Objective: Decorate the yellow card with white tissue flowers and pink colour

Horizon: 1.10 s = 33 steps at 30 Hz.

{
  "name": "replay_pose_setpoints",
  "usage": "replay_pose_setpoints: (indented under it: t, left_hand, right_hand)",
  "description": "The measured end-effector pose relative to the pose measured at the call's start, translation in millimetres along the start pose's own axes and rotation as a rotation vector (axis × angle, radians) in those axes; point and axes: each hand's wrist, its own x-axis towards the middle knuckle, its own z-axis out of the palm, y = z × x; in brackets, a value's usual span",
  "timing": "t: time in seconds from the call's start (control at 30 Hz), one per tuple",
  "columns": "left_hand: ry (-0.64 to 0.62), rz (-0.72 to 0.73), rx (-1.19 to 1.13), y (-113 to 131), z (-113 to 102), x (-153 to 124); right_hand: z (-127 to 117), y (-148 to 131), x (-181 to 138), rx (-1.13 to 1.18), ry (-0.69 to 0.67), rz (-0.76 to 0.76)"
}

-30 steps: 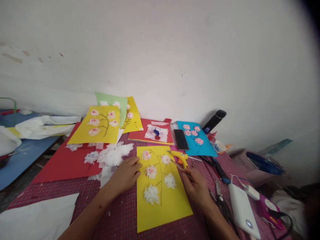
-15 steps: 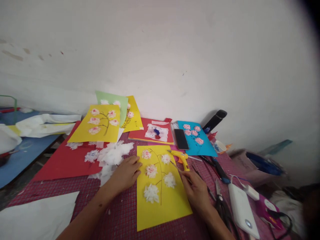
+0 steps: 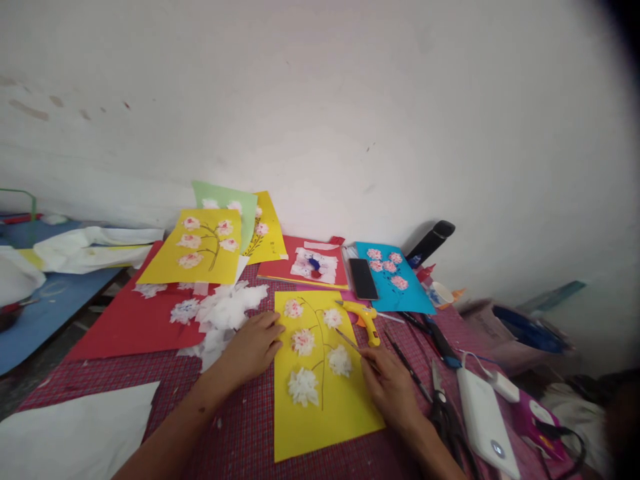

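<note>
A yellow paper sheet (image 3: pixel 340 427) lies on the table, with white tissue flowers (image 3: pixel 303 387) along a drawn stem; several have pink-red centres. My left hand (image 3: pixel 257 347) rests on the sheet's left edge, fingers stretched out and holding nothing. In my right hand (image 3: pixel 390 380), over the sheet's right side, is a thin paintbrush (image 3: pixel 349 340). Its tip is near the upper right flower (image 3: pixel 333 318); whether it touches, I cannot tell. A yellow glue gun (image 3: pixel 364 317) lies by the sheet's upper right corner.
White tissue pieces (image 3: pixel 225 310) lie left of the sheet. Behind are a phone (image 3: pixel 363 279), a blue flower card (image 3: pixel 425 300), and a red folder (image 3: pixel 275 263) with a paint-stained tissue. Scissors (image 3: pixel 443 407) and a white power bank (image 3: pixel 487 420) lie to the right. Finished-looking cards (image 3: pixel 165 260) lean at the back.
My right hand has shifted slightly down, and the brush tip has moved a little down and left, off the upper right flower's middle. The left hand stays in place.
</note>
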Motion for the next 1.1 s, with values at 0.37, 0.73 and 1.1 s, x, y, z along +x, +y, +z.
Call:
replay_pose_setpoints:
  t: [0.37, 0.73, 1.1]
  left_hand:
    - [-0.013, 0.010, 0.006, 2.7, -3.4, 1.3]
    - [0.006, 0.014, -0.011, 2.4, -2.3, 0.2]
    - [-0.005, 0.012, 0.007, 1.7, -2.2, 0.0]
  right_hand:
    - [-1.5, -1.4, 0.9, -0.005, -0.005, -0.012]
    - [4.9, -1.3, 6.3, 0.003, 0.017, -0.063]
    - [3.3, -10.0, 11.8, 0.000, -0.034, -0.122]
